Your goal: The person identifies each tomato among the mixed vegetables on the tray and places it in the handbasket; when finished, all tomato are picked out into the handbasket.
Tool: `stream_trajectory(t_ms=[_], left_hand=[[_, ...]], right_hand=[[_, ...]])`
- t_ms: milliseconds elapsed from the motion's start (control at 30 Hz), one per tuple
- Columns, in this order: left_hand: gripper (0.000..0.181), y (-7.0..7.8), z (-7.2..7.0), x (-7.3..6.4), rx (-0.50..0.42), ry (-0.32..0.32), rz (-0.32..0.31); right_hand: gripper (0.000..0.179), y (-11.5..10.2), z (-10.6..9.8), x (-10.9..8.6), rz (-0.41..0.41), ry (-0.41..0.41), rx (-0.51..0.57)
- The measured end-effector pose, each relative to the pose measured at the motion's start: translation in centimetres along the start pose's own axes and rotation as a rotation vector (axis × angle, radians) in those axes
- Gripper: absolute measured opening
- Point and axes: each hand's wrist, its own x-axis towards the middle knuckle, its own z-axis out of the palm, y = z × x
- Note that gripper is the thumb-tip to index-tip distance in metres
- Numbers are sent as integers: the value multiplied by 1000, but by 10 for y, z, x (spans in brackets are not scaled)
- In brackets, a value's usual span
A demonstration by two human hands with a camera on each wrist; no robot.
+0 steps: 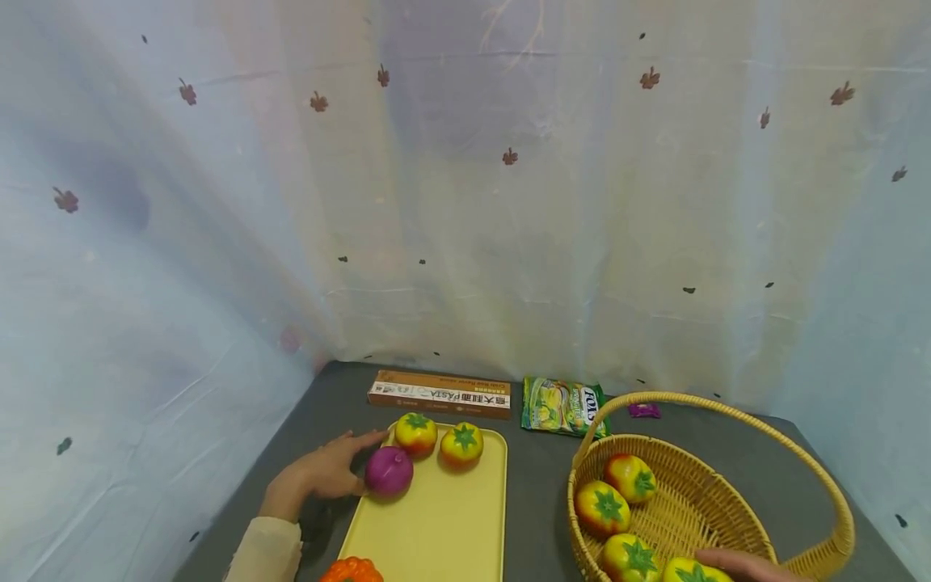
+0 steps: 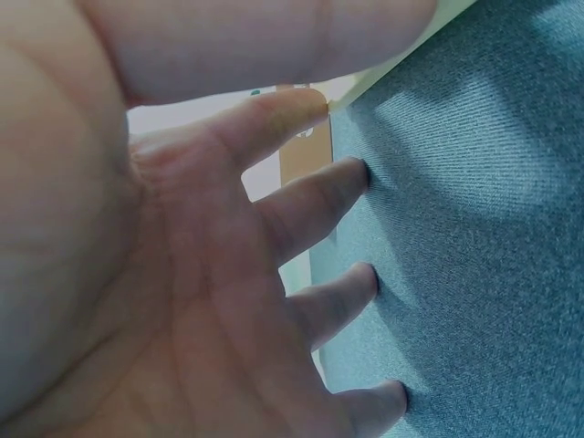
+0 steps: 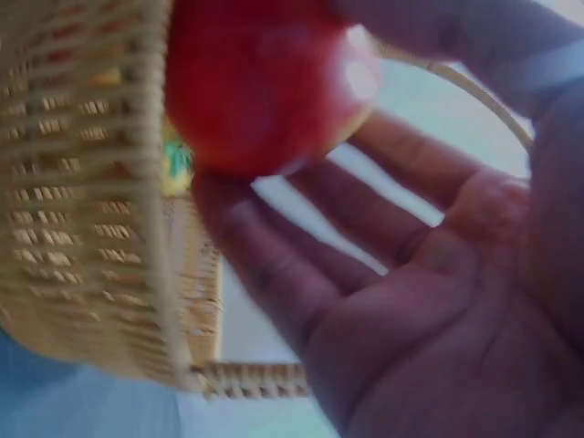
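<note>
A purple toy onion (image 1: 389,471) and two yellow-red toy persimmons (image 1: 416,435) lie at the far end of a yellow tray (image 1: 436,533). My left hand (image 1: 330,469) is at the tray's left edge beside the onion; in the left wrist view its fingers (image 2: 315,210) are spread, with the tips down at the grey cloth. At lower right, my right hand (image 1: 745,564) holds a toy persimmon (image 3: 265,82) between thumb and fingers, by the rim of a wicker basket (image 3: 82,210). Several more persimmons (image 1: 604,509) lie inside the basket.
Behind the tray lie a pasta box (image 1: 440,394) and a green candy bag (image 1: 563,406). A small purple packet (image 1: 644,411) lies behind the basket, whose tall handle (image 1: 771,436) arches over it. An orange bumpy thing (image 1: 352,571) shows at the tray's near left.
</note>
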Motion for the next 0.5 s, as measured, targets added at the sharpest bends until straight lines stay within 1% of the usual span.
stream_trajectory(t_ms=[67, 133, 267, 333, 367, 400, 467, 500], left_hand=[[94, 0, -1, -1, 4, 1, 6], [94, 0, -2, -1, 0, 3, 9], [95, -1, -1, 0, 5, 2, 27], [95, -1, 0, 0, 7, 1, 31], [94, -1, 0, 0, 7, 1, 30], [94, -1, 1, 0, 8, 3, 28], [94, -1, 1, 0, 2, 5, 17], [93, -1, 2, 0, 4, 7, 16]], right_hand=[[69, 3, -5, -3, -10, -1, -37], [68, 10, -11, -6, -4, 11, -46], [67, 36, -31, -22, 79, 34, -19], [63, 45, -36, -25, 115, 57, -7], [64, 46, -39, -23, 127, 46, -23], [64, 47, -37, -20, 114, 43, -34], [63, 39, -28, -7, 80, 35, -60], [63, 32, -20, 1, 69, 38, -71]])
